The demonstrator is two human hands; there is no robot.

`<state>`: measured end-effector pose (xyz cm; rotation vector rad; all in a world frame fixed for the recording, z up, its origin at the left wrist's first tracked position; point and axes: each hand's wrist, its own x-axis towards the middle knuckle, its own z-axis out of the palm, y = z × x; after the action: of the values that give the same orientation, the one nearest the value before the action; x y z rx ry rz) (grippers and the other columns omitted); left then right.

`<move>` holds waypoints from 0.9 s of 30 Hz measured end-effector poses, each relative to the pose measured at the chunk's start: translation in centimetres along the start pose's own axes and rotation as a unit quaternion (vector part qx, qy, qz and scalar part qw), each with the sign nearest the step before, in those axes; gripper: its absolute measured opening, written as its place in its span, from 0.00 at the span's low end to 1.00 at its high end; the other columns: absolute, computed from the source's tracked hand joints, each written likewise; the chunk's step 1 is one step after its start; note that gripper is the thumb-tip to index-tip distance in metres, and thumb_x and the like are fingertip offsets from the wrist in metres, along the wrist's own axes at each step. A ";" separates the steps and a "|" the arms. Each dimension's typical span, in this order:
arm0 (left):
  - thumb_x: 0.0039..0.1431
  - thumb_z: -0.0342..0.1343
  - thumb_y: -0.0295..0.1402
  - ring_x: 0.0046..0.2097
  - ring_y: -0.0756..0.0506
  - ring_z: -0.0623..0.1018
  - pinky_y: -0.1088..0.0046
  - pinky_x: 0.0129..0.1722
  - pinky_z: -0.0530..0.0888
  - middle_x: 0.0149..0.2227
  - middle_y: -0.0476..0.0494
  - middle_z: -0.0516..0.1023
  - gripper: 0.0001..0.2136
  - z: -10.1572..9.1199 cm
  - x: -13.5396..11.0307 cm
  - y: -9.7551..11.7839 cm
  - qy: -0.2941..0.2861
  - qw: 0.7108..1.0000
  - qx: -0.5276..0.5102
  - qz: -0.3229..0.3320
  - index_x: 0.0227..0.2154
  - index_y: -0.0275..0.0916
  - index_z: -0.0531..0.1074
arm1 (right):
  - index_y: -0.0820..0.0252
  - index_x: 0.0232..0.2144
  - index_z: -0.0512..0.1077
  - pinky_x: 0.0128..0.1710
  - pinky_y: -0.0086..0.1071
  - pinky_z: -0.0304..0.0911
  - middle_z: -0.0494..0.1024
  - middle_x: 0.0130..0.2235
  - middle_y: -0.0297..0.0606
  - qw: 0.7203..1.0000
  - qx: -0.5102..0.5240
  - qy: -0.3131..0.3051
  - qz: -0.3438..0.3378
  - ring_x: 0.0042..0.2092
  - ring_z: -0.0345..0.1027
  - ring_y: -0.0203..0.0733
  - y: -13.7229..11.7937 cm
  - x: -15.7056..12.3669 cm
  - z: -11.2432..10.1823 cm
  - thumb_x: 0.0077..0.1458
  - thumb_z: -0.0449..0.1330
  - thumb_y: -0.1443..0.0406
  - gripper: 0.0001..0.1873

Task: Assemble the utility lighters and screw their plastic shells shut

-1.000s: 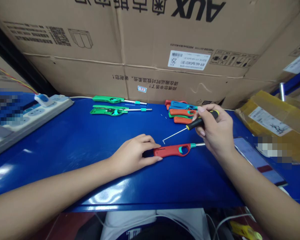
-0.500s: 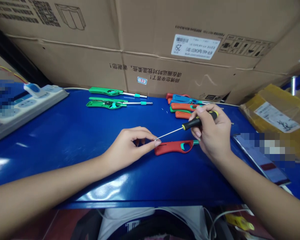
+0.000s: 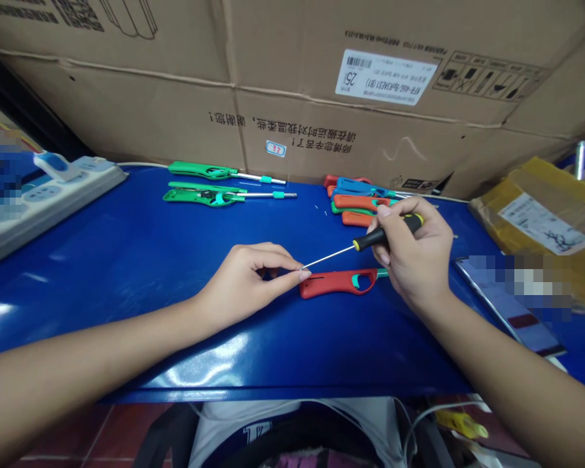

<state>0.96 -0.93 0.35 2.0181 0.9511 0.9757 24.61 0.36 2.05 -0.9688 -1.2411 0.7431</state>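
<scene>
My right hand [image 3: 414, 250] grips a screwdriver [image 3: 389, 233] by its black and yellow handle, its thin shaft slanting down to the left. The fingers of my left hand [image 3: 251, 279] are pinched together at the screwdriver's tip; anything small between them is too tiny to make out. Just below the tip, a red long-necked lighter [image 3: 329, 284] with a teal trigger lies on the blue table [image 3: 253, 224]. My right hand covers part of its metal neck.
Two green lighters [image 3: 202, 170] lie at the back left, one with its casing opened. Several orange, blue, red and green lighters [image 3: 355, 203] are grouped behind my right hand. A power strip [image 3: 53, 188] stands left, a phone [image 3: 511, 312] and taped parcel [image 3: 556, 221] right. A cardboard box [image 3: 292, 71] closes the back.
The view has shifted slightly. Both hands keep their grips, and the screwdriver tip stays at my left fingertips. The red lighter has not visibly moved on the table.
</scene>
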 end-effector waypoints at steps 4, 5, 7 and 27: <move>0.60 0.65 0.35 0.33 0.49 0.80 0.75 0.32 0.73 0.34 0.45 0.84 0.06 0.0 0.0 0.0 0.012 1.000 0.020 -0.001 0.34 0.40 0.84 | 0.52 0.26 0.67 0.10 0.30 0.49 0.74 0.23 0.29 0.997 -0.050 0.017 -0.057 0.15 0.57 0.31 -0.7 -0.4 0.1 0.58 0.68 0.60 0.14; 0.61 0.65 0.35 0.33 0.49 0.80 0.75 0.32 0.74 0.34 0.45 0.84 0.06 0.0 0.0 0.0 0.011 1.000 0.021 -0.002 0.34 0.40 0.84 | 0.51 0.25 0.67 0.10 0.31 0.49 0.73 0.22 0.29 0.996 -0.055 0.018 -0.064 0.15 0.58 0.31 -0.9 -0.5 0.1 0.58 0.68 0.60 0.14; 0.61 0.64 0.35 0.34 0.48 0.80 0.74 0.33 0.74 0.34 0.45 0.84 0.06 0.0 0.0 0.0 0.007 1.000 0.019 -0.001 0.34 0.40 0.85 | 0.51 0.25 0.68 0.11 0.32 0.49 0.73 0.21 0.29 0.995 -0.058 0.020 -0.073 0.15 0.58 0.32 -1.3 -0.7 0.2 0.58 0.68 0.61 0.13; 0.63 0.62 0.30 0.35 0.49 0.79 0.71 0.38 0.73 0.34 0.48 0.84 0.05 -0.2 -0.2 -0.9 0.001 0.987 0.135 0.091 0.35 0.40 0.84 | 0.51 0.29 0.67 0.14 0.33 0.58 0.75 0.30 0.32 0.993 -0.088 -0.036 -0.077 0.18 0.61 0.32 -1.9 -1.5 0.5 0.61 0.65 0.60 0.11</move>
<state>0.40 -0.60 -0.31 2.3658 0.9540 0.9876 23.74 -1.72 3.14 -0.9827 -1.4458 0.5587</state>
